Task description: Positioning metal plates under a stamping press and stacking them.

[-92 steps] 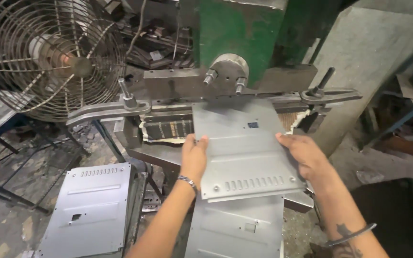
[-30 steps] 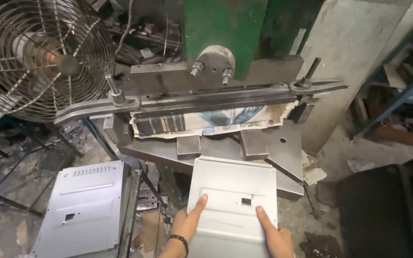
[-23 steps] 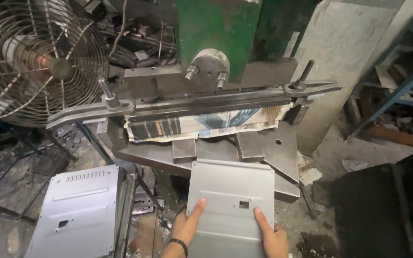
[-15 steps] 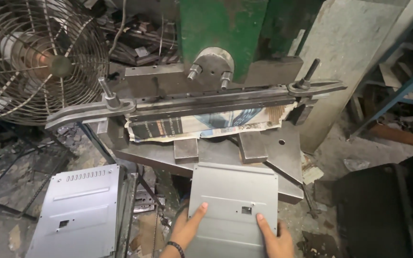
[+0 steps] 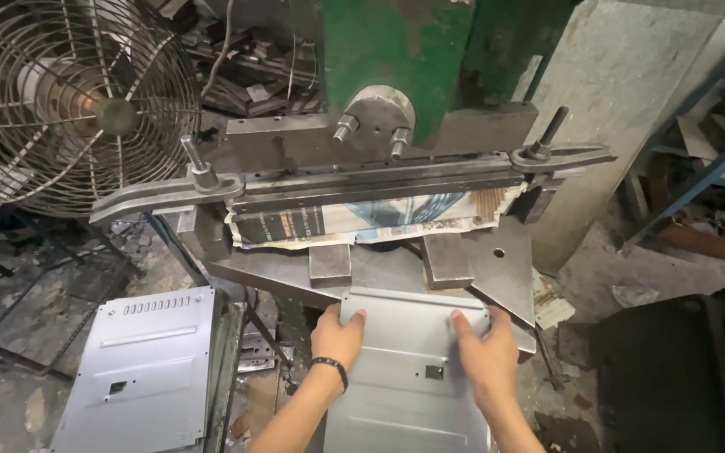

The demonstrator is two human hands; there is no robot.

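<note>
A grey sheet-metal panel [image 5: 413,369] with a small square cut-out lies in front of me, its far edge at the steel bed [image 5: 497,268] of a green press machine [image 5: 396,59]. My left hand [image 5: 337,334] grips the panel's left far corner, a dark band on the wrist. My right hand [image 5: 484,352] presses flat on the panel's right side, fingers toward the far edge. Above the bed runs a long steel bar [image 5: 354,180] with crumpled printed paper [image 5: 362,222] tucked beneath it.
A stack of similar grey panels [image 5: 140,369] with vent slots stands low at the left. A wire-caged fan [image 5: 69,101] is at the upper left. Blue shelving [image 5: 715,159] and a concrete wall [image 5: 623,101] are on the right. Scrap litters the floor.
An earlier panel was drawn off the machine bed toward me. Over the last second both hands have slid up the panel to its far corners, and it has shifted toward the bed.
</note>
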